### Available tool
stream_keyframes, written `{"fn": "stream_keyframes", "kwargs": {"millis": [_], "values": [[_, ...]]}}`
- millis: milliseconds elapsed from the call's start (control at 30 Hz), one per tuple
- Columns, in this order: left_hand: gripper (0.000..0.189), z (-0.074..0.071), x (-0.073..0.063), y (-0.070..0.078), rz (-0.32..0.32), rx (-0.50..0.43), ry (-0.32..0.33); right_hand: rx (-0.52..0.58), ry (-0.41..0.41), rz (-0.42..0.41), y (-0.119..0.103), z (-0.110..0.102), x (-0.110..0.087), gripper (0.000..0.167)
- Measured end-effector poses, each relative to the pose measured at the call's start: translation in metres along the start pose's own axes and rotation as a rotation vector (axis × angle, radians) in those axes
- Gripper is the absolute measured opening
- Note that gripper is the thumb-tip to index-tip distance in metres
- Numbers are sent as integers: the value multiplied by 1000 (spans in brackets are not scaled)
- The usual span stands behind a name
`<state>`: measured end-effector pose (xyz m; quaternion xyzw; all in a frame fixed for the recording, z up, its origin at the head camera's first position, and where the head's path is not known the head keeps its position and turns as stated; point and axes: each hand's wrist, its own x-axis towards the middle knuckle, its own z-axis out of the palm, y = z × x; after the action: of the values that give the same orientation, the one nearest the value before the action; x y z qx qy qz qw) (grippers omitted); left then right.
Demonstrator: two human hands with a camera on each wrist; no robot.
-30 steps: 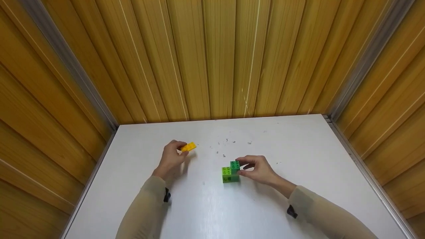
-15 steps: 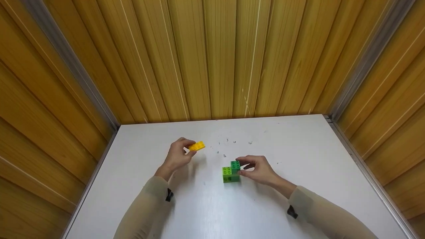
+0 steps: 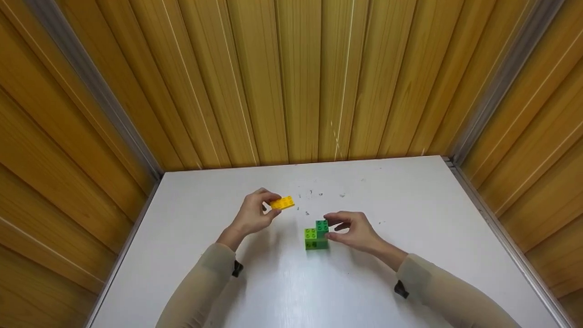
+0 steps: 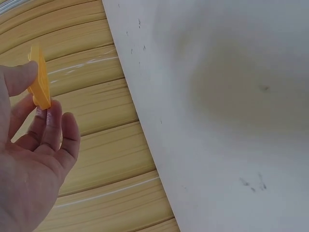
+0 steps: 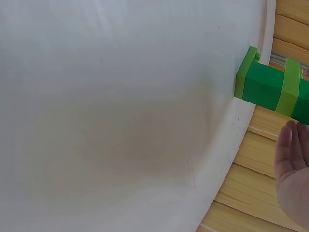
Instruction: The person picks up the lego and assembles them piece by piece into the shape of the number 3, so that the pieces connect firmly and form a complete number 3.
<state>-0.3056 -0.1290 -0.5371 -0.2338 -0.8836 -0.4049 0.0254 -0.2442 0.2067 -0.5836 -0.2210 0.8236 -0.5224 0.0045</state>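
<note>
My left hand [image 3: 255,214] pinches a flat yellow toy building brick [image 3: 284,202] above the table, left of and behind a green brick stack. The left wrist view shows thumb and fingers on the yellow brick [image 4: 40,79], seen edge-on. My right hand [image 3: 357,231] grips the stack's dark green top brick [image 3: 322,226] from the right, thumb in front and forefinger behind. Lower and to the left, a lime green brick [image 3: 310,234] shows its studs. In the right wrist view, dark green [image 5: 261,86] and lime layers [image 5: 288,87] alternate; the fingertips are partly cut off.
The stack stands on a white table [image 3: 291,287]. Small dark marks or crumbs [image 3: 320,194] are scattered behind it. Wood-patterned panels [image 3: 300,82] rise at the back and both sides, with metal strips [image 3: 471,118] at the corners.
My left hand has carried the yellow brick to the right, closer to the green stack. The right hand and the stack have stayed in place.
</note>
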Motion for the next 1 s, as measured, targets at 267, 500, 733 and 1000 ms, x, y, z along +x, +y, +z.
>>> {"fn": "stream_keyframes", "kwargs": {"millis": [267,500,733,1000], "values": [[32,4,-1,20,82,-33,-60,-19,29,-28,-9,-1,-1,48],[33,9,-2,33,95,-49,-113,-39,51,-41,-16,-3,0,53],[33,17,-2,41,104,-74,-157,-43,65,-50,-22,-3,3,59],[33,26,-3,47,137,-49,-201,-43,79,-79,-22,-1,4,56]]}}
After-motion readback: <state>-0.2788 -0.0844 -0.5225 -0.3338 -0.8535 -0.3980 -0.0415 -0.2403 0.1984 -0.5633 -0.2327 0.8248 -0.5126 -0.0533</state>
